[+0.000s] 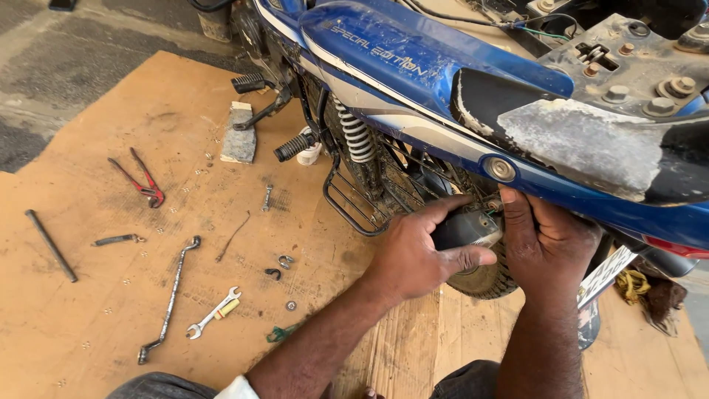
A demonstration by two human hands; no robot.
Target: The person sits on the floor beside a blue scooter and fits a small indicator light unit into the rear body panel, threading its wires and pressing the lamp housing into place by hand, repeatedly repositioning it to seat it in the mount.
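Observation:
A blue motorcycle [413, 66] with its seat off stands over a cardboard sheet. My left hand [417, 251] is wrapped around a dark turn-signal lamp [465, 227] under the blue tail panel. My right hand [546, 240] reaches up behind that lamp, fingers pressed against the underside of the panel by a round chrome fitting [501, 169]. The rear tyre [484, 281] shows just below both hands. What the right fingers grip is hidden.
Tools lie on the cardboard [111, 295] to the left: red-handled pliers [140, 183], a long bent wrench [171, 295], an open-ended spanner [214, 313], a rod [50, 244], small washers and clips [281, 266]. A stone block [239, 137] sits under the stand. White spring shock [357, 134].

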